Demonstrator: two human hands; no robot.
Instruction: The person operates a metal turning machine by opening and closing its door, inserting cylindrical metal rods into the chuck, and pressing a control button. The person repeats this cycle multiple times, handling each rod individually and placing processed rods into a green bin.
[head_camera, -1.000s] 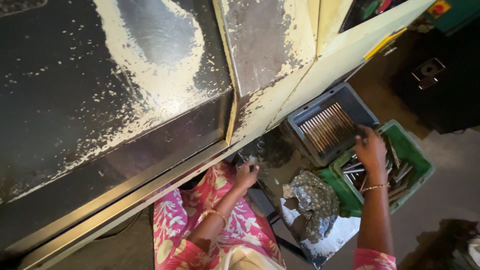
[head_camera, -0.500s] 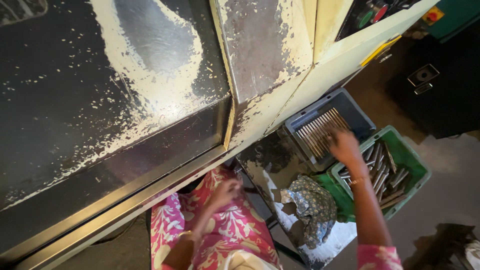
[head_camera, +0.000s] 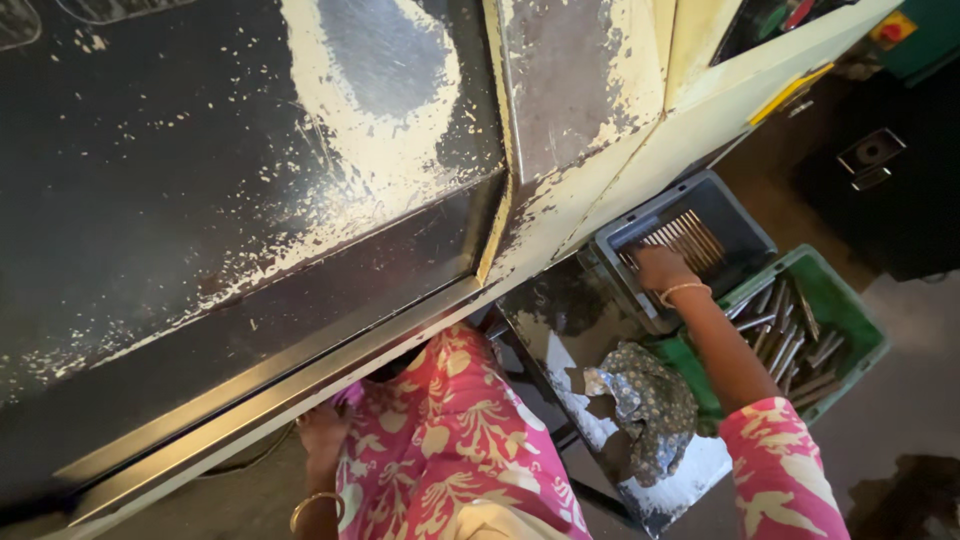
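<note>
Right hand (head_camera: 660, 270) reached into grey crate (head_camera: 745, 225) of metal rods (head_camera: 685, 238), grip unclear; left hand (head_camera: 322, 432) tucked under machine edge (head_camera: 300, 395), grip hidden.

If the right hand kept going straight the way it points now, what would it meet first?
Most likely the row of metal rods in the grey crate: the right hand already reaches over its near rim, though depth is unclear.

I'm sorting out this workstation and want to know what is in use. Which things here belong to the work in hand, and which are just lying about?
In use:
- right hand, reaching into the grey crate
- metal rods in the grey crate
- green crate of metal rods beside it

Lying about:
- crumpled patterned cloth
- left hand, low under the machine's edge, holding nothing I can see
</note>
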